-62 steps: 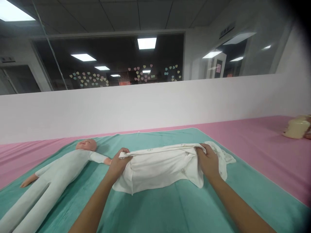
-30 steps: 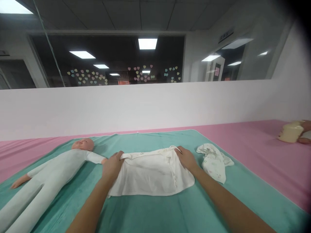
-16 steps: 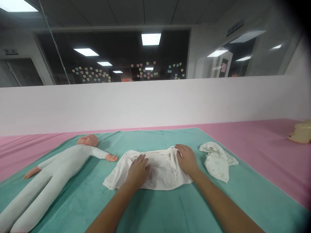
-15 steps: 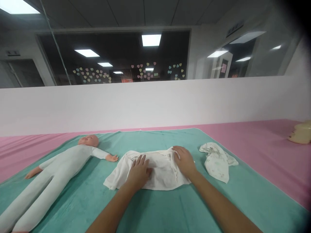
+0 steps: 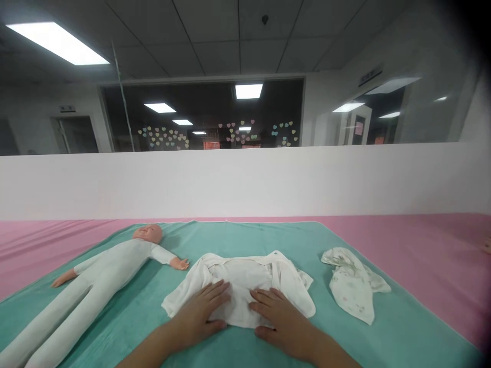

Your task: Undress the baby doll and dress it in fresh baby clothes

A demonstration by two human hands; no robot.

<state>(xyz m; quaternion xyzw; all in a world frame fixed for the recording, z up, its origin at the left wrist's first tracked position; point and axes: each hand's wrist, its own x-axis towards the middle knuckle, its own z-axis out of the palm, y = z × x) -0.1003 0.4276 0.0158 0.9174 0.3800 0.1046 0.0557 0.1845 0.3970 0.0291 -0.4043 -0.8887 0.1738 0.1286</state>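
A white cloth baby garment (image 5: pixel 245 278) lies spread on the teal towel (image 5: pixel 245 236), its collar end away from me. My left hand (image 5: pixel 199 312) presses flat on its near part, and my right hand (image 5: pixel 278 316) rests flat next to it. Neither hand grips the cloth. To the left, a baby doll (image 5: pixel 115 258) in a white bodysuit lies on its back, one arm reaching toward the garment. A crumpled white printed cloth (image 5: pixel 353 281) lies on the towel to the right of my right hand.
The towel sits on a pink padded surface (image 5: pixel 422 240) backed by a low white wall (image 5: pixel 245 189). Part of another person's hand (image 5: pixel 487 246) shows at the far right edge. Above the wall is a glass window with heart stickers.
Both hands have slid toward the near edge of the garment and lie side by side. The garment looks more spread out. The cream object at the far right has left view.
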